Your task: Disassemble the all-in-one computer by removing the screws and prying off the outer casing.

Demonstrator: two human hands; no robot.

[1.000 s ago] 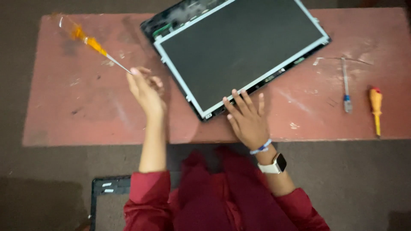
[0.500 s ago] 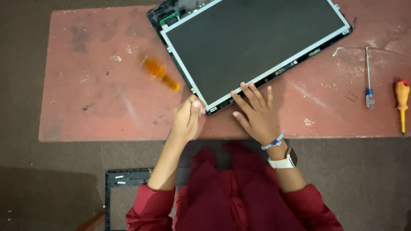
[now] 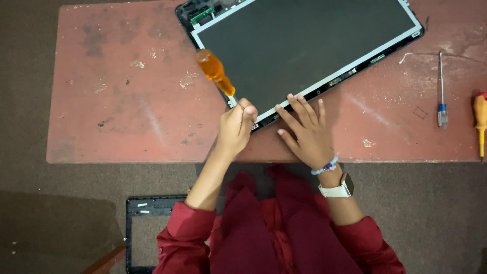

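Hands: L (image 3: 237, 124) fisted on screwdriver (image 3: 215, 71), R (image 3: 304, 133) flat.

The screwdriver (image 3: 215, 70) shaft and tip vanish inside the closed left hand (image 3: 236, 124), so where the tip sits cannot be told. The panel (image 3: 304, 45) runs off the top edge, its far corner cut away. At the right edge a yellow tool (image 3: 480, 122) is partly cropped, and the black frame (image 3: 147, 228) is half hidden under the red sleeve.

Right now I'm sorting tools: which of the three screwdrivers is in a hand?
The orange-handled screwdriver in the left hand; the blue-collared one and yellow-handled one lie untouched at the right.
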